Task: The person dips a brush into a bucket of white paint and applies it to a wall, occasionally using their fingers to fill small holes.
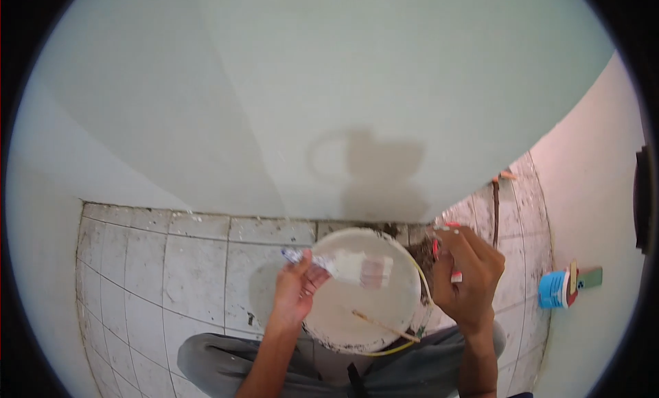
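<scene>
My left hand (295, 288) is closed around the blue-and-white handle of a putty knife (349, 266). Its flat blade, smeared with white, lies over the mouth of a round bucket (414, 260). Whitish paint-like material (340, 298) fills the bucket, and a thin wooden stick (384, 325) leans in it. At the bucket's right side, my right hand (470, 271) grips a red-and-white tool (456, 277). The fingers hide most of that tool, so its exact kind does not show.
A pale green wall (288, 109) rises in front of the bucket. Stained white floor tiles (195, 267) surround it. On the right stands a blue-and-white tub (555, 290) beside a green flat piece (590, 278). A thin brown rod (495, 212) lies near the wall.
</scene>
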Motion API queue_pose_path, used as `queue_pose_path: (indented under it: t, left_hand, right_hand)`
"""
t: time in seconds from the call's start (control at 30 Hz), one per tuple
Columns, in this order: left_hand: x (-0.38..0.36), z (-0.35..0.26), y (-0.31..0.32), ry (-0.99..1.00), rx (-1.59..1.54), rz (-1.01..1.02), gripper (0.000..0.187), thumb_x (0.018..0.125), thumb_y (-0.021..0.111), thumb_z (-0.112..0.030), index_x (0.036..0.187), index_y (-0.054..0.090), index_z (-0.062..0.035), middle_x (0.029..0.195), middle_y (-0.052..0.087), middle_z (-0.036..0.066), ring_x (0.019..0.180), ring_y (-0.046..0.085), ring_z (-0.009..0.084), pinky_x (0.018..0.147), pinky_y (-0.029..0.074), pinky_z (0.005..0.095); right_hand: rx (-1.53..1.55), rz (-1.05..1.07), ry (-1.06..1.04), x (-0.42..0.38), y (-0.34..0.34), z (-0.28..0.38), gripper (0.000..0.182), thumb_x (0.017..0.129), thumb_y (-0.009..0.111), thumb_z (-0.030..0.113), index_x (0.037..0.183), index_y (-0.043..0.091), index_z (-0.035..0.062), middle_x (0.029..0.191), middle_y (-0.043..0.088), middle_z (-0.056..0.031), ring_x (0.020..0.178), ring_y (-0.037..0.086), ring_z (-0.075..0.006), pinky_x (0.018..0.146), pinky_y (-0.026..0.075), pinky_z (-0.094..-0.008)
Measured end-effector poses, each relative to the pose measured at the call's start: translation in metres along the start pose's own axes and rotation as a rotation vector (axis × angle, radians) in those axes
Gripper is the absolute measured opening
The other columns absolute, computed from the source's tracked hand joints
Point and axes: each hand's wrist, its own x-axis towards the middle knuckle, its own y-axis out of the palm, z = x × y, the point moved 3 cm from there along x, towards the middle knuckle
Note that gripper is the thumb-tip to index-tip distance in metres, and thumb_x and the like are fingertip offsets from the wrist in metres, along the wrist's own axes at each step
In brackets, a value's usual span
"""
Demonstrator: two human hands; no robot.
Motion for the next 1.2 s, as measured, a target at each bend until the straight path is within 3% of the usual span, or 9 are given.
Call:
queue_pose_path:
  t: [0.17, 0.37, 0.67, 0.77, 0.87, 1.0, 1.07, 1.13, 1.2]
  left_hand:
    - [0.041, 0.028, -0.033, -0.033, 0.046, 0.098, 0.015, 0.090, 0.068, -0.006, 0.100, 0.062, 0.0038, 0.095, 0.069, 0.015, 0.086, 0.069, 0.0232, 0.081, 0.060, 0.0366]
    - [0.025, 0.016, 0.005, 0.057, 0.160, 0.128, 0.011, 0.083, 0.072, 0.003, 0.093, 0.066, 0.0048, 0.091, 0.071, 0.011, 0.080, 0.070, 0.0227, 0.081, 0.060, 0.0339]
    - [-0.017, -0.044, 0.030, 0.486, 0.865, 0.313, 0.015, 0.078, 0.079, -0.003, 0.089, 0.071, 0.0050, 0.088, 0.073, 0.007, 0.080, 0.067, 0.0119, 0.071, 0.053, 0.0271]
    - [-0.029, -0.041, 0.035, 0.481, 1.050, 0.374, 0.014, 0.080, 0.078, -0.004, 0.091, 0.072, 0.0028, 0.087, 0.074, 0.007, 0.079, 0.067, 0.0121, 0.074, 0.052, 0.0272]
    - [-0.032, -0.031, 0.043, 0.716, 1.356, 0.520, 0.019, 0.081, 0.078, -0.007, 0.097, 0.071, 0.0004, 0.087, 0.074, 0.008, 0.079, 0.066, 0.0130, 0.076, 0.052, 0.0271]
    - [-0.011, -0.006, 0.025, 0.761, 1.130, 0.530, 0.020, 0.090, 0.065, -0.016, 0.106, 0.073, -0.0074, 0.088, 0.070, 0.016, 0.081, 0.064, 0.0156, 0.073, 0.051, 0.0322]
    - [-0.002, 0.007, 0.022, 0.667, 1.212, 0.579, 0.021, 0.086, 0.066, -0.009, 0.105, 0.070, -0.0023, 0.094, 0.071, 0.014, 0.083, 0.066, 0.0200, 0.076, 0.052, 0.0318]
    - [-0.024, -0.003, 0.042, 0.464, 1.322, 0.582, 0.026, 0.080, 0.076, -0.005, 0.105, 0.069, -0.0002, 0.093, 0.073, 0.014, 0.084, 0.069, 0.0208, 0.079, 0.052, 0.0296]
    - [-0.053, -0.018, 0.057, 0.727, 1.349, 0.741, 0.027, 0.079, 0.076, -0.003, 0.105, 0.069, -0.0006, 0.098, 0.072, 0.014, 0.087, 0.069, 0.0244, 0.080, 0.053, 0.0307]
  right_hand:
    - [0.014, -0.025, 0.014, 0.007, 0.005, -0.011, 0.033, 0.062, 0.056, -0.007, 0.092, 0.067, 0.0011, 0.073, 0.061, -0.0089, 0.052, 0.054, -0.0246, 0.048, 0.040, -0.0337]
    - [0.070, -0.053, 0.075, 0.016, 0.007, -0.012, 0.027, 0.067, 0.055, -0.006, 0.091, 0.066, 0.0014, 0.073, 0.062, -0.0091, 0.052, 0.056, -0.0246, 0.048, 0.041, -0.0346]
    - [0.212, -0.151, 0.024, 0.022, -0.001, -0.009, 0.022, 0.071, 0.053, -0.008, 0.086, 0.065, 0.0004, 0.075, 0.067, -0.0111, 0.056, 0.062, -0.0232, 0.051, 0.045, -0.0317]
    - [0.253, -0.050, 0.034, 0.015, -0.009, -0.004, 0.025, 0.077, 0.059, 0.001, 0.099, 0.068, 0.0075, 0.080, 0.066, -0.0137, 0.068, 0.064, -0.0306, 0.064, 0.052, -0.0379]
    - [0.191, -0.061, 0.005, 0.011, -0.008, -0.002, 0.016, 0.080, 0.058, 0.004, 0.094, 0.066, 0.0047, 0.093, 0.070, -0.0137, 0.080, 0.067, -0.0328, 0.071, 0.054, -0.0394]
    - [0.255, -0.048, 0.016, 0.006, -0.018, 0.002, 0.026, 0.080, 0.057, 0.002, 0.104, 0.067, 0.0060, 0.094, 0.069, -0.0137, 0.082, 0.067, -0.0335, 0.072, 0.054, -0.0406]
    - [0.226, -0.051, 0.013, 0.006, -0.023, 0.004, 0.025, 0.080, 0.057, 0.003, 0.103, 0.067, 0.0076, 0.094, 0.069, -0.0104, 0.084, 0.067, -0.0311, 0.073, 0.054, -0.0413]
    - [0.226, -0.139, -0.030, 0.012, -0.026, 0.005, 0.023, 0.074, 0.054, -0.005, 0.092, 0.066, 0.0025, 0.081, 0.068, -0.0113, 0.065, 0.064, -0.0270, 0.059, 0.048, -0.0356]
    - [0.223, -0.181, -0.043, 0.014, -0.026, 0.006, 0.024, 0.070, 0.054, -0.008, 0.088, 0.065, 0.0007, 0.075, 0.066, -0.0115, 0.058, 0.062, -0.0258, 0.052, 0.046, -0.0335]
